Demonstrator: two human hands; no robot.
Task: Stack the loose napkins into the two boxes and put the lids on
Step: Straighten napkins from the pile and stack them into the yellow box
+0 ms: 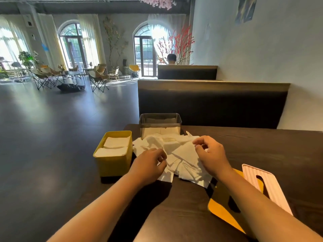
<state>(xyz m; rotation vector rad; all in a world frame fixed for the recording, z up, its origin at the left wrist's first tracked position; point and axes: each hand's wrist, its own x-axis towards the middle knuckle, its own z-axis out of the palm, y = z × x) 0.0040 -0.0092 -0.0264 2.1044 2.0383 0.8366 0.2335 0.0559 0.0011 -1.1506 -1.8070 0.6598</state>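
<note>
Dark desk [262, 145] holds the napkins [181, 152] heaped beside the yellow box [113, 165], and with your left grip [150, 163] and right grip [209, 152] each pinching sheets, a hasty pull could tear one or scatter the pile.

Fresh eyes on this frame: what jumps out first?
The white pile of loose napkins on the dark table, with the left hand and right hand both pinching into it. Left of it, the yellow box is already part-filled with stacked napkins, and the clear box stands just behind the pile. A yellow lid and a pale ribbed lid lie off to the right by the right forearm.
</note>
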